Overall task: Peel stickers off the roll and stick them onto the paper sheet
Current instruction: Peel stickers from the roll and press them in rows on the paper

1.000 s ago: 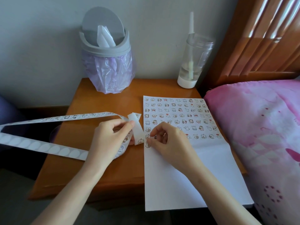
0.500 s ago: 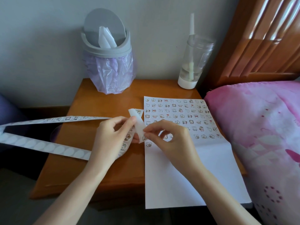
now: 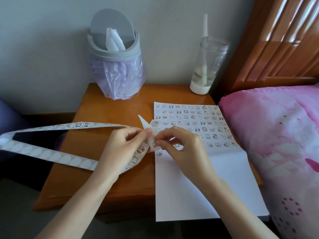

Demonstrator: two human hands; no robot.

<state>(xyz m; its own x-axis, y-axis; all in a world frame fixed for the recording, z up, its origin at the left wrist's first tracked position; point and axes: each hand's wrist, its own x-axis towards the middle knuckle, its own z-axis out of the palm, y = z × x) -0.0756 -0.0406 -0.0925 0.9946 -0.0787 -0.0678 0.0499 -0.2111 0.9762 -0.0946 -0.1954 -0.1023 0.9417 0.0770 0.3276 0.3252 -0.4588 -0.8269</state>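
Sticker strip [image 3: 51,156] lengthwise leftward from left hand [image 3: 120,150]

This is a bedroom in a home. A bed [image 3: 276,135] made up in pink patterned bedding fills the right side, and a slatted, varnished wooden headboard [image 3: 279,49] rises behind it. Pushed up just beside the bed, against a plain pale wall [image 3: 43,49], stands a small orange-brown wooden desk [image 3: 107,178] serving as a nightstand. At its back edge sit household odds and ends: a little grey swing-lid bin [image 3: 114,54] lined with a purple plastic bag [image 3: 119,78], and a clear jar [image 3: 208,62] with a white base.
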